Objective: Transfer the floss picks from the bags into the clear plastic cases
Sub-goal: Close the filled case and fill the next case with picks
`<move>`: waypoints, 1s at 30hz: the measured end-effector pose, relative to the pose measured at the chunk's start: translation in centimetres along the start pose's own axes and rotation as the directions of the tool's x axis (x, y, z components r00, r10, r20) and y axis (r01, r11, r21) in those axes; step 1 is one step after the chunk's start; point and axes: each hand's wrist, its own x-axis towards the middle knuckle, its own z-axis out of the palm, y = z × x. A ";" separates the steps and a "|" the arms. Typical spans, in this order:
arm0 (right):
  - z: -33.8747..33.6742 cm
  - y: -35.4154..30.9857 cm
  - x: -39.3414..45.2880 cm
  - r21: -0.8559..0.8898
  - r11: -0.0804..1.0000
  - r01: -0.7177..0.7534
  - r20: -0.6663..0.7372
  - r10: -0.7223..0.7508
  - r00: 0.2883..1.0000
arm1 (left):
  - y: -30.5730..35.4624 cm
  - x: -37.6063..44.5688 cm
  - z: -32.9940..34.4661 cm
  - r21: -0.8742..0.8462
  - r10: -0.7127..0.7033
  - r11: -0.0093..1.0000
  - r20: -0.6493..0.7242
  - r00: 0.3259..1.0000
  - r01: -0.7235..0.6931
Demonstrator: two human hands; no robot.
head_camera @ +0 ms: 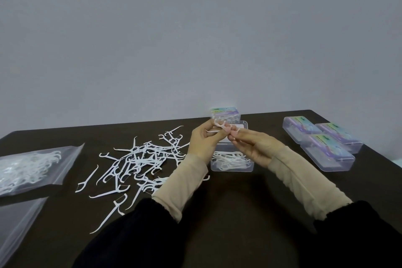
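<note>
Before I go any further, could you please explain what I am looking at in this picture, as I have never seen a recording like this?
No machine here: a person wears a camera on the head, looking down at their own two hands. The left hand and right hand together pinch a few floss picks above an open clear case that already holds some. Loose picks lie scattered on the dark table. At the far left lies a bag still holding picks. Three closed cases stand on the right, another behind the hands.

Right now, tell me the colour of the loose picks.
White, clearest in the head view: the picks on the dark table.
</note>
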 end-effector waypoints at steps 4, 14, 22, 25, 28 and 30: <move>-0.2 -0.1 -0.3 -0.105 0.994 0.023 -0.066 -0.030 0.997 | -0.1 -0.1 -0.1 -0.042 -0.065 0.997 0.009 0.998 0.065; -0.1 -0.1 -0.8 -0.346 0.921 0.178 -0.140 -0.239 0.961 | -0.3 0.1 0.4 -0.094 -0.136 0.987 -0.022 0.990 0.133; -0.8 0.5 -0.2 -0.853 0.455 0.254 0.010 -0.473 0.881 | -0.9 0.4 -0.5 -0.033 -0.179 0.984 -0.150 0.972 0.176; -1.6 0.4 0.2 -0.946 0.239 0.220 0.099 -0.433 0.896 | -1.2 0.4 -1.2 0.259 -0.047 0.963 -0.114 0.992 0.076; -2.1 0.3 0.4 -0.983 0.067 0.174 0.138 -0.362 0.922 | -1.5 0.1 -1.1 0.512 0.026 0.858 0.013 1.000 -0.029; -2.2 0.2 0.5 -0.989 -0.021 0.143 0.142 -0.327 0.934 | -1.9 0.0 -1.2 0.591 0.035 0.802 0.093 0.995 -0.084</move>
